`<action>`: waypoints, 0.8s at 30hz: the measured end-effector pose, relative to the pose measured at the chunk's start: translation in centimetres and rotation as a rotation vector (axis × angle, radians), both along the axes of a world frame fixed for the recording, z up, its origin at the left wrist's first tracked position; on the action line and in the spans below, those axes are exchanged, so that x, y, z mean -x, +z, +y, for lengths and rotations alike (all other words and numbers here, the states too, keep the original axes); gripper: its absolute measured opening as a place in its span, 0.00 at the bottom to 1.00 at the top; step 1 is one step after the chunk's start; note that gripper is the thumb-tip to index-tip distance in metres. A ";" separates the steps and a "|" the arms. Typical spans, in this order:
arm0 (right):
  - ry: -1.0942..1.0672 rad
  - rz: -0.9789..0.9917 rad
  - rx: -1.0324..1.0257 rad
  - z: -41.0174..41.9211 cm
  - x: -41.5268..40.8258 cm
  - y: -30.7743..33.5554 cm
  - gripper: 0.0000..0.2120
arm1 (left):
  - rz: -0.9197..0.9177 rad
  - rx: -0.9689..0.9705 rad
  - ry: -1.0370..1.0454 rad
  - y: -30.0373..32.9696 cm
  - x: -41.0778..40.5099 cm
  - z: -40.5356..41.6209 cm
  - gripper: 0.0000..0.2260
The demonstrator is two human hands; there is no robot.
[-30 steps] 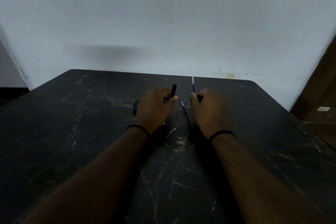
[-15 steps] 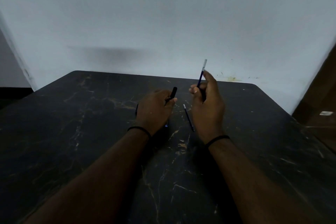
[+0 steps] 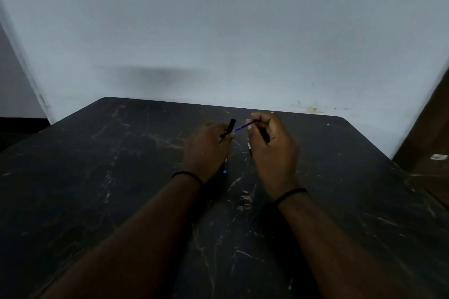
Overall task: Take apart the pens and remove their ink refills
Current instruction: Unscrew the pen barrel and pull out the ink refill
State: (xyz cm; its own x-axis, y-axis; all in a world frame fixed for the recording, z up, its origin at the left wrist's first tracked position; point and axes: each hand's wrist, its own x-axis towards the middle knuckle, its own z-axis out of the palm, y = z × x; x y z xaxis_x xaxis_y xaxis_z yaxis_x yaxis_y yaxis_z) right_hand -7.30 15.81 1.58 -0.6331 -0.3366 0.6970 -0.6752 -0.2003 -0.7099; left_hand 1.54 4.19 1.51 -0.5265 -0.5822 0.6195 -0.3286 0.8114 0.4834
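Ok so rn my left hand [image 3: 206,150] is curled around a black pen barrel [image 3: 228,128], thumb + fingers pinching it so the top end sticks up and away from me. My right hand [image 3: 272,153] has the blue ink refill [image 3: 246,126] pinched betw thumb and forefinger, its tip aimed left at the barrel, nearly touching it but can't tell if it does.

There's another thin refill [image 3: 249,147] lying on the dark marble table [image 3: 121,177] just under my right hand, mostly hidden. Also a tiny blue bit [image 3: 224,171] by my left wrist, too small to say what.

Tip imo for this step: grip the refill close to its end, keep it in line w/ the barrel, don't bend it. Then lay it next to the other one so the parts don't roll off.
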 end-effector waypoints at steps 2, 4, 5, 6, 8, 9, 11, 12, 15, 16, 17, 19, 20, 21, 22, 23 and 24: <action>-0.014 0.005 -0.001 0.1 -0.2 0.0 0.07 | 0.007 0.019 0.012 0.1 -0.1 0.0 0.08; -0.008 -0.008 0.041 0.2 -0.6 0.2 0.08 | 0.001 0.025 0.011 0.1 -0.1 0.2 0.08; -0.014 -0.007 0.064 0.2 -0.8 0.3 0.11 | -0.002 0.029 0.010 0.1 -0.2 0.2 0.08; -0.029 0.008 0.084 0.2 -0.8 0.4 0.15 | -0.004 0.036 0.009 0.2 -0.2 0.3 0.09; -0.049 0.060 0.116 0.4 -0.9 0.6 0.18 | -0.014 0.054 0.000 0.3 -0.3 0.3 0.10; -0.049 0.080 0.124 0.5 -0.9 0.7 0.19 | -0.021 0.067 -0.005 0.4 -0.3 0.4 0.10; -0.038 0.099 0.132 0.6 -1.1 0.8 0.20 | -0.027 0.095 -0.007 0.5 -0.4 0.6 0.10; -0.032 0.097 0.132 0.6 -1.2 0.8 0.21 | -0.024 0.109 -0.006 0.5 -0.4 0.7 0.10; -0.040 0.098 0.111 0.6 -1.3 0.8 0.22 | -0.014 0.128 -0.016 0.8 -0.5 1.0 0.10; -0.045 0.099 0.096 0.6 -1.3 0.8 0.21 | -0.021 0.135 -0.020 0.8 -0.5 1.0 0.10; -0.051 0.098 0.080 0.6 -1.2 0.8 0.21 | -0.035 0.145 -0.028 0.8 -0.6 1.0 0.11; -0.066 0.090 0.046 0.6 -1.2 0.7 0.20 | -0.055 0.163 -0.050 0.9 -0.6 1.1 0.11; -0.084 0.095 0.022 0.7 -1.1 0.7 0.20 | -0.060 0.173 -0.059 1.0 -0.6 1.1 0.11; -0.104 0.112 -0.009 0.7 -1.1 0.7 0.19 | -0.063 0.184 -0.064 1.0 -0.6 1.2 0.11; -0.118 0.133 -0.046 0.8 -1.1 0.7 0.19 | -0.065 0.190 -0.068 1.1 -0.6 1.3 0.10; -0.124 0.151 -0.083 0.8 -1.1 0.6 0.17 | -0.066 0.186 -0.073 1.2 -0.5 1.4 0.10; -0.126 0.164 -0.114 0.8 -0.9 0.6 0.15 | -0.060 0.177 -0.082 1.2 -0.4 1.5 0.10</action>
State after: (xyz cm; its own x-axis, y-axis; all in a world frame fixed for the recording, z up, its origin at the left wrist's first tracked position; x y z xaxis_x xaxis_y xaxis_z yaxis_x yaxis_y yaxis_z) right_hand -6.37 16.60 2.15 -0.5568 -0.3446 0.7558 -0.7978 -0.0313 -0.6021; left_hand 1.98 5.71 2.71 -0.6063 -0.4209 0.6747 -0.2820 0.9071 0.3124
